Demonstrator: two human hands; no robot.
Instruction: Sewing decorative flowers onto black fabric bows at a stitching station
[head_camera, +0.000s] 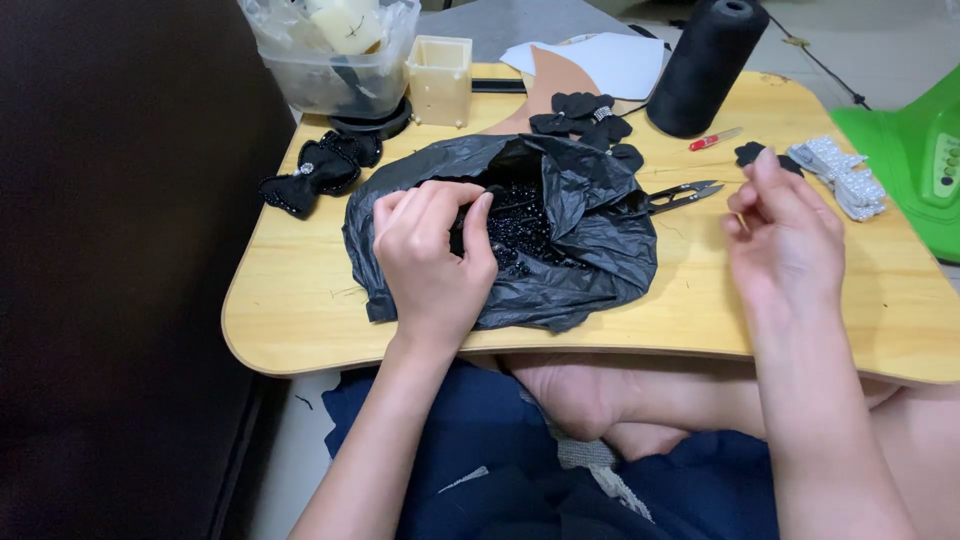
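Left hand (432, 262) pinched black beads (518, 232) inside open black bag (580, 262), centre of worktop (300, 310). Right hand (778, 232) hovered, fingertips pinched; contents indiscernible. Risk: beads spilling if bag snagged; thread snips (683, 194) adjacent.

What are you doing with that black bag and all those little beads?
A person sits with a wooden lap table over their legs. Their left hand reaches into an open black plastic bag full of small black beads. Their right hand is raised beside it, fingers pinched together; whether it holds anything is too small to tell. Thread snips, black bows and a big black thread spool lie around.
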